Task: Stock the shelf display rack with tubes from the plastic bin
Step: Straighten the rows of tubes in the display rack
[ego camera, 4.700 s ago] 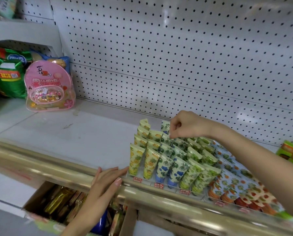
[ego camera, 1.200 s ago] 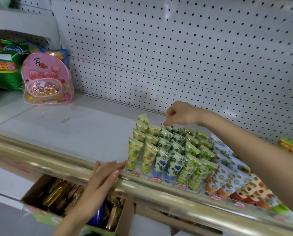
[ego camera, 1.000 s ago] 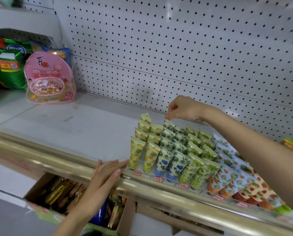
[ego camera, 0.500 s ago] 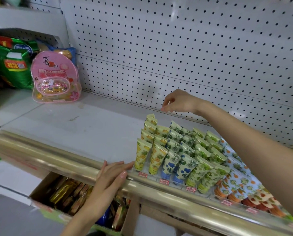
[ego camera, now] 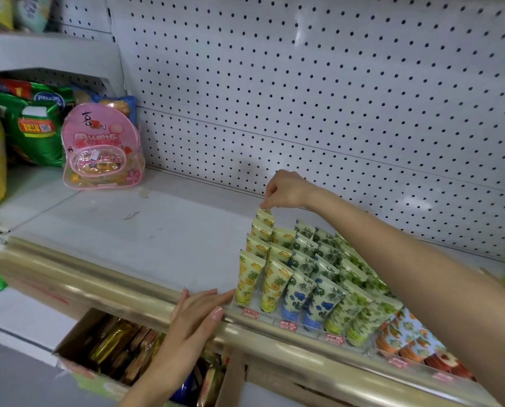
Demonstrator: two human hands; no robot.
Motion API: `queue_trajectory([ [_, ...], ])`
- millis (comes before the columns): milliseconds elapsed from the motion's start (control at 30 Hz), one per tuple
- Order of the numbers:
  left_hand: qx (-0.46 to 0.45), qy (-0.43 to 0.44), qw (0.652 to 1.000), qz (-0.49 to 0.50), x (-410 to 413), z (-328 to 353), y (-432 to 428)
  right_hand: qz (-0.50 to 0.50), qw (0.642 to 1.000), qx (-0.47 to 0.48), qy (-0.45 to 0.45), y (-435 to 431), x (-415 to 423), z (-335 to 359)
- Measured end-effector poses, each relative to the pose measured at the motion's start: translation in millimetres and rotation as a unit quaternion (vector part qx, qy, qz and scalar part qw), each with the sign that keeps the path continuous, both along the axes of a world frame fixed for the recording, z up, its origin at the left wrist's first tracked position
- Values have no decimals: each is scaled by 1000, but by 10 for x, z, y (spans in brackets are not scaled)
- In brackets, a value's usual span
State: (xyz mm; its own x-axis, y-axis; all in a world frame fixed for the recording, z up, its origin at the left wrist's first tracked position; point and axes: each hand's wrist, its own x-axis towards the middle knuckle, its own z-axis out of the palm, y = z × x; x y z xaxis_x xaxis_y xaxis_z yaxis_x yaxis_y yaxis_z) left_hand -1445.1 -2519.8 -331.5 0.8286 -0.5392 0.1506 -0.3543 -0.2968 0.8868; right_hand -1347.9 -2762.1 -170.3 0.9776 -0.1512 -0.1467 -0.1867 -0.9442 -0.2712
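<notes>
A white pegboard wall [ego camera: 333, 98] is running across the whole back, catching soft glare from light overhead, and a pale grey shelf [ego camera: 128, 230] is lying beneath it, showing a few scuffs. A shiny gold rail [ego camera: 98, 277] is edging the shelf's front, a higher shelf [ego camera: 48, 51] is jutting out at the left, and grey floor [ego camera: 7, 380] is showing in the bottom left corner

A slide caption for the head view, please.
Right hand pinches rearmost yellow tube; left hand rests on shelf rail.
</notes>
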Motion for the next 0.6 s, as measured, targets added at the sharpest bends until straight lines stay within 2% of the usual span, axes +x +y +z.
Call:
queue_trajectory([
  [400,-4,-7,1000,2,6,-19,-5,6,999,34,29,-163,-311,154],
  [600,-2,-4,1000,2,3,-11,-4,19,1000,12,19,-113,-422,178],
])
